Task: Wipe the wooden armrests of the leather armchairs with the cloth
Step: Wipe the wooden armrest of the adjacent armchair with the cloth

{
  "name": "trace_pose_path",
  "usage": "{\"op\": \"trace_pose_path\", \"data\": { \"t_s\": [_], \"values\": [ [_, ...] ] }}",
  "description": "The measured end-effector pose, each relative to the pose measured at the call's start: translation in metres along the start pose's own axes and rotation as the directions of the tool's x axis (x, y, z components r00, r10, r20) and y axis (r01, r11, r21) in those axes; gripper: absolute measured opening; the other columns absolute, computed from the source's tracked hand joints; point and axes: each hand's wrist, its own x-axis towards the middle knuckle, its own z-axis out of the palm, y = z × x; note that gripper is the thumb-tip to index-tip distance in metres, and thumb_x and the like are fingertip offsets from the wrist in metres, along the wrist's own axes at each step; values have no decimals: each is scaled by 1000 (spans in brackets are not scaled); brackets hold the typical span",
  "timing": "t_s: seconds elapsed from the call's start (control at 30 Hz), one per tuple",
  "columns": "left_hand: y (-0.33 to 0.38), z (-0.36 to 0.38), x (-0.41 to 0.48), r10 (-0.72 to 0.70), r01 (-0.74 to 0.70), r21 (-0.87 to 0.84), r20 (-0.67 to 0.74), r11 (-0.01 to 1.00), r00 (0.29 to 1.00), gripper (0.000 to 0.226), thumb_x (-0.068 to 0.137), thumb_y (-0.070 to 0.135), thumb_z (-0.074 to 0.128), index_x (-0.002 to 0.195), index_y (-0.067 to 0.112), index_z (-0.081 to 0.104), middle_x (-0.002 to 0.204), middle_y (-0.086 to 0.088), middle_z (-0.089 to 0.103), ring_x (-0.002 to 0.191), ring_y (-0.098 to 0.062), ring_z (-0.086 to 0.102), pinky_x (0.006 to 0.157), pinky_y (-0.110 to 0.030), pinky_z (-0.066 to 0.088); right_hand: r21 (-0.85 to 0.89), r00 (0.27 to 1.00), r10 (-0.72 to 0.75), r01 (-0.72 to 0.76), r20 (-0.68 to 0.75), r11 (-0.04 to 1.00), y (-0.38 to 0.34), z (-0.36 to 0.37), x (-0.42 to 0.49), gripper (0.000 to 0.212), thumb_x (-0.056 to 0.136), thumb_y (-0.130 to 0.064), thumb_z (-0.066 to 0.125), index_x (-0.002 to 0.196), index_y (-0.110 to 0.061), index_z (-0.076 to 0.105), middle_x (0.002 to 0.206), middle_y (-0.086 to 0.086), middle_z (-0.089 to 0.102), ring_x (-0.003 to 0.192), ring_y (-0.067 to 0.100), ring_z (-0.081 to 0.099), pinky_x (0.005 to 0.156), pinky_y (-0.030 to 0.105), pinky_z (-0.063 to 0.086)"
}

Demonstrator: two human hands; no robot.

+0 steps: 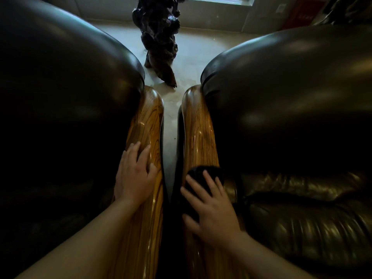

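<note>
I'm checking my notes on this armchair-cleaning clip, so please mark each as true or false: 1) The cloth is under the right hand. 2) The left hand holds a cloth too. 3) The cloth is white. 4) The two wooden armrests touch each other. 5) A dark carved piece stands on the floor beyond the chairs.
1) True: the right hand presses the cloth on the right armrest.
2) False: the left hand lies bare on the left armrest.
3) False: it is dark.
4) False: a gap of floor separates them.
5) True: the carved piece.
</note>
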Motion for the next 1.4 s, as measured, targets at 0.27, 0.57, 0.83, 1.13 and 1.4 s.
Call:
{"op": "trace_pose_path", "data": {
  "t_s": [0.27, 0.57, 0.83, 1.13, 1.4],
  "values": [
    [-4, -9, -39, 166, -166, -7, 53, 986, 985, 57, 96, 35, 51, 149, 23, 33, 161, -5, 22, 148, -12, 2, 120, -45, 11, 94, 940, 341, -339, -12, 936, 1, -11, 26, 72, 96, -71, 26, 158, -36, 17, 168, -9, 10, 156, 27, -3, 123, 54, 9],
    [-59, -22, -189, 109, -110, 0, 101, 994, 989, 66, 90, 46, 39, 150, 21, 32, 162, -2, 18, 151, -16, 7, 116, -52, 22, 27, 908, 408, -408, -94, 913, -67, 50, -177, 77, 93, -68, 35, 152, -19, 35, 164, 6, 23, 149, 42, 21, 110, 64, 33],
    [-64, -24, -209, 54, -43, -99, 111, 994, 992, 63, 94, 49, 35, 152, 25, 27, 163, 6, 14, 150, -10, 7, 116, -44, 24, 60, 947, 246, -238, -208, 969, -65, 30, -88, 57, 100, -47, 45, 151, -21, 42, 164, 3, 30, 154, 30, 17, 122, 55, 19],
    [-56, -22, -242, -10, -2, 75, 159, 997, 987, 64, 94, 53, 26, 152, 27, 22, 163, 9, 2, 150, -8, -4, 121, -41, 18, 525, 875, 383, -185, -296, 830, -56, -45, 83, 20, 100, -29, 53, 110, -19, 68, 99, -1, 70, 94, 19, 64, 83, 45, 53],
    [-54, -9, -290, -156, 139, 153, 102, 978, 983, 68, 93, 57, 31, 154, 34, 11, 162, 15, -13, 149, -5, -11, 117, -34, 13, 525, 996, 61, -17, -68, 851, -136, -36, 139, 51, 102, -53, 39, 140, -23, 55, 140, 4, 60, 135, 30, 48, 115, 53, 33]
  ]
}}
